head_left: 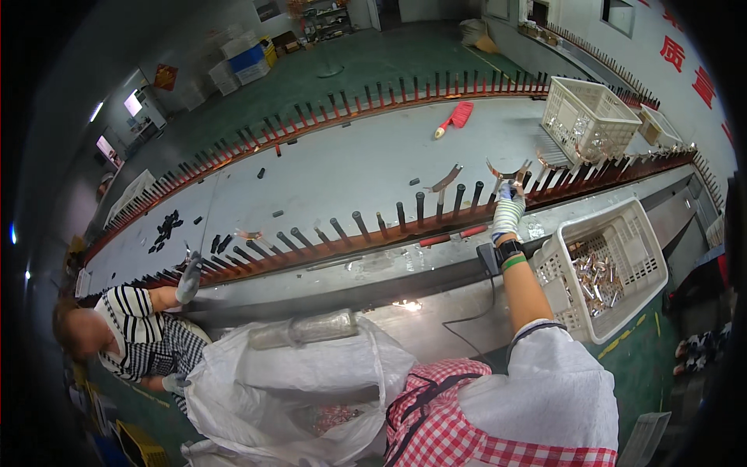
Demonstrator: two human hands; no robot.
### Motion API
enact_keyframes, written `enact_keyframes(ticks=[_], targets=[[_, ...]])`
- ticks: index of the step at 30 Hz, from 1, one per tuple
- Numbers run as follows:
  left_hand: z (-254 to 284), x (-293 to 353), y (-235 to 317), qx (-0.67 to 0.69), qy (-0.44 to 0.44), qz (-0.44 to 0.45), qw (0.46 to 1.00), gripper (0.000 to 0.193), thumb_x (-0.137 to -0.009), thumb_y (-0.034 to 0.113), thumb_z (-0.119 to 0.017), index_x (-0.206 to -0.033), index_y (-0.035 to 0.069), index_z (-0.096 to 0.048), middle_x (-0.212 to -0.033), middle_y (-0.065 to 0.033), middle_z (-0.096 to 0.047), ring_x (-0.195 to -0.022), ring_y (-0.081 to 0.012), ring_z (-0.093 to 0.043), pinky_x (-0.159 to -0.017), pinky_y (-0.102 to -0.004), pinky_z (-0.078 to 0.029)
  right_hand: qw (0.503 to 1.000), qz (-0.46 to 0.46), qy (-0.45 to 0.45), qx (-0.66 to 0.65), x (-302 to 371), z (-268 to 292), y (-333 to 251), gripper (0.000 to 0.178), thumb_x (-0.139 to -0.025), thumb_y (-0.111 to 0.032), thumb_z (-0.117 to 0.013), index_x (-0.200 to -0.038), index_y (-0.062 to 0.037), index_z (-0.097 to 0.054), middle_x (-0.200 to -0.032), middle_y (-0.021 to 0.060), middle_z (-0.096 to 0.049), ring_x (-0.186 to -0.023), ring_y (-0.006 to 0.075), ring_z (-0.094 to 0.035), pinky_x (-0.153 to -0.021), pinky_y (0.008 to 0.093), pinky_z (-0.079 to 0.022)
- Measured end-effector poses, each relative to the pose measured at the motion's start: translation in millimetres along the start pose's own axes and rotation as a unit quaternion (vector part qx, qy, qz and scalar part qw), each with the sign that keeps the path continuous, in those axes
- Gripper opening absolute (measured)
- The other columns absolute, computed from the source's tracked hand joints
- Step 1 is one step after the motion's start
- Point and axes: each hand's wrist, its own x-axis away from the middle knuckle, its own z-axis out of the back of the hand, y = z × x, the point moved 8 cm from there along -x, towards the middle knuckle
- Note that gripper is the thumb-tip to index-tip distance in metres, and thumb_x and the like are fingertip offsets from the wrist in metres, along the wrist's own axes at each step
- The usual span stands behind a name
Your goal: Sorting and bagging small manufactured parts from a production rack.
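My right hand [509, 208], in a white striped knit glove, reaches forward over the near row of posts. Its fingers are closed at the lower part of a shiny copper-coloured forked metal piece [510, 171]. Just to the left, a similar curved metal piece [445, 179] sits on a post of the row. Several more forked pieces [551, 161] stand on the posts to the right. My left hand is not in view.
Black-topped posts [359, 226] ring a long grey table [327, 175]. On it lie a red-handled brush [455, 119] and a white crate [589, 124]. At my right stands a white crate [599, 268] with metal parts. A white sack [296, 381] and a co-worker [144, 327] are at left.
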Motion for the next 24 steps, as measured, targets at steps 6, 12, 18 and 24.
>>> enact_keyframes(ticks=[6,12,18,24], targets=[[16.9,-2.2,1.7,-0.035,0.02,-0.03,0.999,0.054,-0.075,-0.001,-0.052,-0.127,0.007,-0.036,-0.12,-0.0116,-0.042,-0.102,-0.023,-0.043,-0.08,-0.0337,-0.041,0.975,0.058,-0.113,0.18,31.0,-48.1,19.0,0.028,-0.079,-0.018,-0.057,-0.099,0.0015,-0.055,-0.086,0.0073,-0.059,-0.076,0.0143,-0.052,-0.07,0.0286,-0.042],[37.3,-40.9,-47.5,0.06,-0.005,-0.087,0.994,0.053,-0.076,-0.001,-0.054,-0.126,0.002,-0.034,-0.118,-0.0103,-0.041,-0.103,-0.0193,-0.042,-0.083,-0.028,-0.039,0.966,0.068,-0.196,0.151,57.4,-64.5,33.4,0.027,-0.082,-0.019,-0.053,-0.103,-0.002,-0.052,-0.083,0.0045,-0.055,-0.07,0.0148,-0.048,-0.064,0.0276,-0.041],[66.3,-62.5,-77.6,0.057,0.049,-0.131,0.989,0.06,-0.063,-0.008,-0.047,-0.121,-0.009,-0.033,-0.123,-0.0183,-0.038,-0.113,-0.0263,-0.038,-0.095,-0.0344,-0.032,0.994,0.007,-0.102,-0.021,83.1,-97.0,38.6,0.023,-0.084,-0.015,-0.05,-0.099,0.0006,-0.057,-0.09,0.0074,-0.058,-0.076,0.0171,-0.051,-0.07,0.0282,-0.042],[74.6,-56.9,-87.3,0.108,0.069,-0.11,0.986,0.057,-0.065,-0.011,-0.045,-0.121,-0.002,-0.039,-0.117,-0.014,-0.043,-0.107,-0.0222,-0.041,-0.093,-0.0287,-0.03,0.938,0.1,-0.238,0.232,117.7,-119.2,18.0,0.042,-0.083,-0.032,-0.051,-0.103,0.0049,-0.053,-0.093,0.018,-0.058,-0.08,0.0268,-0.053,-0.071,0.0342,-0.042]])
